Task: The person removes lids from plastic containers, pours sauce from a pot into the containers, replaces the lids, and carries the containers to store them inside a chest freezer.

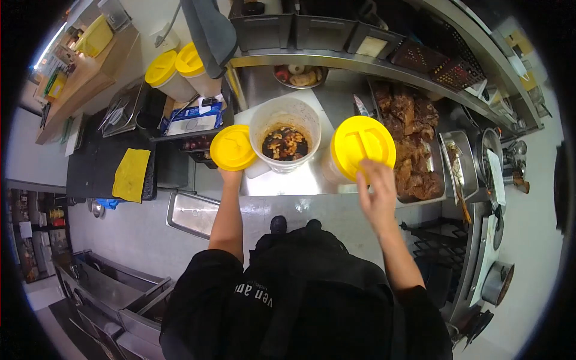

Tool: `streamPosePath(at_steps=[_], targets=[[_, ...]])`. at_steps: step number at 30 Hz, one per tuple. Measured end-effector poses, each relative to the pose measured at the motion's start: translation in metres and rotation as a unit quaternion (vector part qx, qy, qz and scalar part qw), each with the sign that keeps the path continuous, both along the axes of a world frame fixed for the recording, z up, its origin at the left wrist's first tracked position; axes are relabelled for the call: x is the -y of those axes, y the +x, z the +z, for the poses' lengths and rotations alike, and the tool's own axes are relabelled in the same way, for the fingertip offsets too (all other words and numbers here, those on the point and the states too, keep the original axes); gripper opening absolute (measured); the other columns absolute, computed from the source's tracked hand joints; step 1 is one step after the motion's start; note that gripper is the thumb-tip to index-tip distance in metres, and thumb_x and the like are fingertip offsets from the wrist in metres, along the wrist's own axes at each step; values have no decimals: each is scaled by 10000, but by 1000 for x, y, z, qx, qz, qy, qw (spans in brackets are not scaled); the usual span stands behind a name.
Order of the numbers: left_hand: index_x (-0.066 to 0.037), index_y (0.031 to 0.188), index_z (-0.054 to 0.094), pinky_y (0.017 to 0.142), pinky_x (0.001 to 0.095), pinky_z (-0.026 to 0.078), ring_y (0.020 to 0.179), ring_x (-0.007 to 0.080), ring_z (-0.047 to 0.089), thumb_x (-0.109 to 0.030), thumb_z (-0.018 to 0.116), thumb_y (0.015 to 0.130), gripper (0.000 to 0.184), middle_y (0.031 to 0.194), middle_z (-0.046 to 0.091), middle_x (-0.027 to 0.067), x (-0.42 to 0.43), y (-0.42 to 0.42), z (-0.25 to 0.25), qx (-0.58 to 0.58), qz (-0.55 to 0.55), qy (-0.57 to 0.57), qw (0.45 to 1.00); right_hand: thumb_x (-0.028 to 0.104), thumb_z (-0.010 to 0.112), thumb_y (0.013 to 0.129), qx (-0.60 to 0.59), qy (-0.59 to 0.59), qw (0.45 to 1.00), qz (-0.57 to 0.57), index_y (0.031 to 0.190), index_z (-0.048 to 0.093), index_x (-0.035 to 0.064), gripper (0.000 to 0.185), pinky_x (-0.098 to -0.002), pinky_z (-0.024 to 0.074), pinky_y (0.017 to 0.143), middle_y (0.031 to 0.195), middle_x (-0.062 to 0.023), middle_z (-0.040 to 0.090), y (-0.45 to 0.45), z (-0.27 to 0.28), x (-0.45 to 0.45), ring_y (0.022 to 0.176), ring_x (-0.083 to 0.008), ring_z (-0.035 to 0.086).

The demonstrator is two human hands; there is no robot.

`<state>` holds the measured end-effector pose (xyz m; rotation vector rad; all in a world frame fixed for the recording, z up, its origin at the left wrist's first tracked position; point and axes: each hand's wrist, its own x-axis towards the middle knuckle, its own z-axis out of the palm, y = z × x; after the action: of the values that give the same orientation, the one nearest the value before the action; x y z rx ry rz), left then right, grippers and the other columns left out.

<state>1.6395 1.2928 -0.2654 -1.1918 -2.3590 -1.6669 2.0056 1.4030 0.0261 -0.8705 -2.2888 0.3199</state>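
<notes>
My left hand [231,175] is closed on a round yellow lid [233,147], whose disc hides most of the fingers. Beside it an uncovered white plastic bucket [285,108] stands on a white board [327,117]; dark liquid with pale brown pieces [285,144] lies at its bottom. To the right, a second bucket [335,165] has a yellow lid [363,147] on top. My right hand [378,195] is at the front edge of that lid, thumb and fingers apart; whether the fingertips touch it is hard to tell.
A deep metal tray [433,159] of browned meat [411,132] sits at the right, with a narrow metal pan [459,162] beside it. A knife [361,105] lies behind the lidded bucket. Overhead, a shelf [300,59] carries dark bins. A yellow cloth [131,174] lies at the left.
</notes>
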Motion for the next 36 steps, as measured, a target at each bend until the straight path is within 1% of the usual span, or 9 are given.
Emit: streamPosePath(at_steps=[4, 10, 11, 13, 17, 22, 27, 31, 36], targets=[[-94, 1193, 563, 1099, 417, 201, 1151, 236, 521, -354, 623, 834, 448, 1215, 577, 84, 13, 11, 22, 51, 65, 69, 994, 143, 625, 824, 67, 45, 994, -77, 1083, 602, -3, 299, -475, 357, 987, 1172, -209, 529, 5, -4, -42, 1126, -372, 478], [-108, 1304, 453, 1105, 501, 139, 1149, 261, 518, -387, 466, 904, 488, 1242, 550, 115, 18, -28, 44, -294, -11, -305, 906, 222, 579, 861, 158, 34, 984, -71, 1135, 584, 9, 347, -542, 254, 1049, 1162, -197, 550, 0, -21, -44, 1146, -363, 480], [-89, 1305, 455, 1091, 458, 189, 1166, 259, 506, -399, 421, 929, 489, 1267, 532, 122, 23, -31, 39, 30, 51, -109, 992, 223, 574, 862, 162, 5, 984, -77, 1143, 581, 13, 351, -542, 246, 1053, 1145, -191, 563, 0, -23, -45, 1139, -353, 491], [-53, 1308, 461, 1064, 372, 289, 1199, 255, 483, -425, 332, 978, 514, 1316, 496, 137, 29, -36, 35, 602, 137, 316, 720, 215, 575, 861, 154, -6, 986, -68, 1152, 576, 16, 352, -541, 244, 1056, 1124, -186, 576, 0, -29, -50, 1130, -346, 501], [-9, 1409, 290, 1070, 333, 266, 1292, 240, 372, -497, 285, 974, 654, 1436, 356, 118, 7, -38, 32, 437, 33, 173, 882, 166, 613, 818, 125, -1, 989, -78, 1127, 594, 8, 347, -527, 283, 1035, 998, -170, 605, 4, -30, -54, 1017, -332, 543], [-34, 1403, 322, 1062, 342, 275, 1286, 219, 374, -515, 336, 957, 656, 1396, 407, 106, -13, -20, 64, 554, -16, 132, 822, 146, 639, 782, 139, -4, 989, -46, 1016, 666, 26, 264, -513, 326, 1006, 897, -153, 599, 18, -22, -66, 943, -322, 550], [-29, 1394, 322, 1046, 338, 286, 1258, 218, 368, -464, 305, 975, 604, 1401, 378, 122, -10, -54, -15, 501, -17, -18, 865, 154, 638, 787, 116, -6, 993, -25, 1046, 661, 44, 282, -479, 369, 970, 916, -156, 597, 34, -23, -72, 940, -315, 554], [95, 1278, 376, 995, 378, 359, 1168, 321, 467, -307, 394, 967, 508, 1312, 425, 258, -20, 11, 115, 177, 308, 113, 928, 91, 612, 787, -58, -31, 997, -47, 1297, 470, 61, 530, -374, 377, 990, 1169, -193, 515, 62, -16, -60, 1082, -368, 516], [30, 1249, 451, 1019, 429, 345, 1166, 340, 486, -100, 587, 836, 454, 1220, 508, 237, -71, 170, 281, -249, -371, 6, 894, 159, 714, 703, -15, -244, 969, 39, 1445, 78, 2, 990, -400, 177, 1117, 1472, -208, 196, 113, -98, -64, 1380, -318, 189]])
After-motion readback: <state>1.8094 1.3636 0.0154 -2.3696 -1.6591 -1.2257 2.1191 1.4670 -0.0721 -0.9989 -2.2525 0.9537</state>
